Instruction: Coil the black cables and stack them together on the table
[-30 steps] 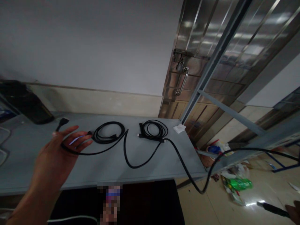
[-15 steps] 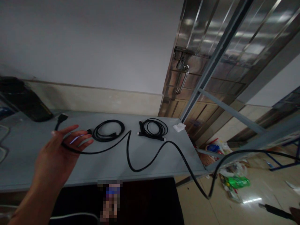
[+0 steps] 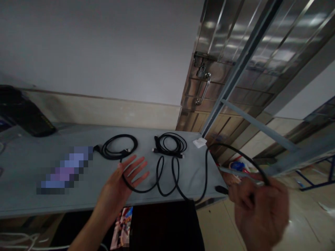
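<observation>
A long black HDMI cable (image 3: 205, 174) runs in loose loops between my two hands. My left hand (image 3: 121, 184) is over the front of the grey table, palm up with fingers spread; the cable is caught at its thumb and crosses the palm. My right hand (image 3: 261, 209), off the table's right end, is closed around the cable's other part, with a black plug (image 3: 221, 189) sticking out to its left. Behind the loops lie a coiled black cable (image 3: 134, 143) and a second coiled cable (image 3: 157, 143) with silver-tipped plugs.
A white scrap (image 3: 200, 142) lies near the right end of the grey table (image 3: 86, 198). A black case-like object (image 3: 34, 118) stands at the back left. A pixelated flat object (image 3: 65, 169) lies at left. A grey metal post (image 3: 235, 75) rises by the door; bags and litter (image 3: 240, 165) lie beyond.
My left hand has moved right with its end of the cable. My right hand has come in from the lower right edge, and the cable between them now hangs in tighter loops.
</observation>
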Action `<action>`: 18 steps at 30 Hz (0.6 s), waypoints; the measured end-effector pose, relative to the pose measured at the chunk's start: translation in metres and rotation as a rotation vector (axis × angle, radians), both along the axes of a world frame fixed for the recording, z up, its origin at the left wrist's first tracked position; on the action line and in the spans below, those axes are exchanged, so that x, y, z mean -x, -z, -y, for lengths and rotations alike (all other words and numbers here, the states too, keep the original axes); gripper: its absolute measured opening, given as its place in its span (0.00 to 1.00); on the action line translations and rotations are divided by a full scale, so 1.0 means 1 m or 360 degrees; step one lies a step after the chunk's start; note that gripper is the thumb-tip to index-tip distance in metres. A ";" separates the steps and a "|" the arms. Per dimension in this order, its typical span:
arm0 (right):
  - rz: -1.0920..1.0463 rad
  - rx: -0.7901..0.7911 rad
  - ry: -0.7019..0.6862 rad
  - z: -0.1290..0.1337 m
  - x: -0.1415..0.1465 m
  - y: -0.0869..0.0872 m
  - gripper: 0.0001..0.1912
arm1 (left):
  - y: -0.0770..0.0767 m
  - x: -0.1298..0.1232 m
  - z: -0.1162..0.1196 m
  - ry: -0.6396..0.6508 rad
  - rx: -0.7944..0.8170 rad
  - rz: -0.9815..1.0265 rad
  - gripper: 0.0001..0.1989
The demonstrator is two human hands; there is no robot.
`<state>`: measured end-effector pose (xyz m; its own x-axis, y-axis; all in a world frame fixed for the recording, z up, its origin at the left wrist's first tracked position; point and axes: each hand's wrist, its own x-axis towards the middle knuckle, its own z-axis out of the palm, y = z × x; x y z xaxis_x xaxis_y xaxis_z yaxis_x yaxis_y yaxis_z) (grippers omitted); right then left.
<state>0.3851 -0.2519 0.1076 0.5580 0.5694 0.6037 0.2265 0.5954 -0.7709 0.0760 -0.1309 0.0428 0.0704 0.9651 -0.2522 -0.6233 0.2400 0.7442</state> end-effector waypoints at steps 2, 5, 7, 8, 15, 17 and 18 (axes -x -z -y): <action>0.0275 0.0183 -0.0150 -0.020 0.025 0.018 0.08 | 0.007 -0.010 0.006 0.0101 0.0088 0.0044 0.21; 0.0872 0.0456 -0.0451 -0.046 0.059 0.047 0.12 | 0.011 -0.017 0.013 0.0218 0.0143 0.0030 0.17; 0.1179 0.0540 -0.0625 -0.059 0.081 0.064 0.13 | 0.011 -0.018 0.014 0.0275 0.0152 0.0015 0.15; 0.1311 0.0579 -0.0673 -0.064 0.091 0.072 0.13 | 0.010 -0.017 0.014 0.0287 0.0164 0.0013 0.14; 0.1780 0.0735 -0.0816 -0.075 0.127 0.104 0.08 | -0.005 -0.002 0.001 0.0360 0.0233 0.0171 0.13; 0.1811 0.0699 -0.0868 -0.080 0.128 0.106 0.10 | -0.012 0.003 -0.004 0.0412 0.0168 0.0189 0.14; 0.1850 0.0660 -0.0886 -0.084 0.129 0.105 0.14 | -0.014 0.006 -0.008 0.0421 0.0136 0.0153 0.15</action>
